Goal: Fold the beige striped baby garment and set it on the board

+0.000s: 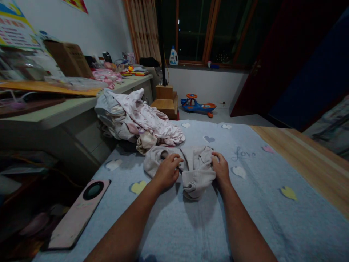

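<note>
A small light grey piece of clothing (196, 178) lies bunched on the blue bedspread (253, 211), partly folded, with dark trim along one edge. Which kind of garment it is I cannot make out. My left hand (169, 170) has its curled fingers on the cloth near the dark edge, left of the middle. At the right edge, my right hand (221, 168) pinches the fabric between thumb and fingers. Just beyond is a heap of clothes (144, 120), with a pale pink patterned garment on top and grey ones beneath.
A pink phone (79, 214) lies at the bed's left edge. Left of the bed stands a cluttered desk (51, 118) with a cardboard box (69, 60). Bare wood (300, 153) borders the bedspread on the right. A blue and orange ride-on toy (198, 105) stands on the floor beyond.
</note>
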The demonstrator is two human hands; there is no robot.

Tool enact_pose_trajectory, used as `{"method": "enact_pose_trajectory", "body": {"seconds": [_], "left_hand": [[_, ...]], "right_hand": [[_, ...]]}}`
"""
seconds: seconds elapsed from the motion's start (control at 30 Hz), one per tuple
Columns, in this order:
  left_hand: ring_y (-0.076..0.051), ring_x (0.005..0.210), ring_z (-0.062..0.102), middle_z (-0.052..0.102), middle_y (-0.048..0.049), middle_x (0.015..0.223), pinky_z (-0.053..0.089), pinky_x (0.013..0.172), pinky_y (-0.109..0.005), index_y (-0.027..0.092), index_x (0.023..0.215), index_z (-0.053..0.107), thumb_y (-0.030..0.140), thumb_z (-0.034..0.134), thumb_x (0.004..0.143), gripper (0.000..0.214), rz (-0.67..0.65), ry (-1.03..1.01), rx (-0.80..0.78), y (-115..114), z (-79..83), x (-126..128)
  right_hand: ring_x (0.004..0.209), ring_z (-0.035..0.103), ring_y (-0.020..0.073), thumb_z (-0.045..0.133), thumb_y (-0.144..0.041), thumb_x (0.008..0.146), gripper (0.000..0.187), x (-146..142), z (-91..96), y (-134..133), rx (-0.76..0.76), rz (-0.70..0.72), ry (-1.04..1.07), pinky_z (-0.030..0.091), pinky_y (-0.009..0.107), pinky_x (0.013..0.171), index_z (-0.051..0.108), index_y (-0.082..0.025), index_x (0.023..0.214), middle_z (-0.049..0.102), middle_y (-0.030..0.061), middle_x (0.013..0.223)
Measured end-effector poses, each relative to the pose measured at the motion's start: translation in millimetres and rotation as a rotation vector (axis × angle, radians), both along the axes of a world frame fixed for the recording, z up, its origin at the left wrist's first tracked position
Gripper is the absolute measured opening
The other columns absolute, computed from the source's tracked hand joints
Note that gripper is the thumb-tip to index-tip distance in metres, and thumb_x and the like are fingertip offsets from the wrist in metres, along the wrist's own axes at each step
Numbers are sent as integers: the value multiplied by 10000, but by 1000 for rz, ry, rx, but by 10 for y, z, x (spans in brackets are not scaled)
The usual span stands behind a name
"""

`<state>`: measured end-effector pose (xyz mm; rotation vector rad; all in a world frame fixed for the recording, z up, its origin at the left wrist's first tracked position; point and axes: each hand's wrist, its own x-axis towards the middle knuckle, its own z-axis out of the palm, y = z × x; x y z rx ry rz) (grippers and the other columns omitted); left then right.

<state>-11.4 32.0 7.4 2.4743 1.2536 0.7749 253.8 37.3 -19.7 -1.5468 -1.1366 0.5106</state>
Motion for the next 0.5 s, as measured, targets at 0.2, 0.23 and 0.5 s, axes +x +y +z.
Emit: {"method": "enact_pose_trajectory", "body": {"seconds": [0.2,0.23,0.5], "left_hand": [[-229,1084,583,640,-36,1258,443,894,-311,286,1056,722,279,538,879,256,-74,143,-207,-2,-123,182],[-220,1058,594,654,-32,1228,443,860,-297,278,1018,727,278,531,876,241,-65,115,-233,8,-130,197],[-181,813,593,650,-6,833,456,759,-286,207,905,631,315,450,862,215,115,-625,-363,16,-55,124]], "right_hand": [[1144,619,301,717,-474,687,685,-165,-12,-93,-100,205,-142,458,439,1002,578,-215,1306,658,113,1268],[1152,618,292,710,-430,690,687,-178,-43,-89,-87,232,-140,457,433,1010,562,-218,1326,651,109,1277],[1151,614,257,600,-243,635,643,-90,-168,35,30,297,154,471,404,1000,573,-196,1276,621,106,1300]]}}
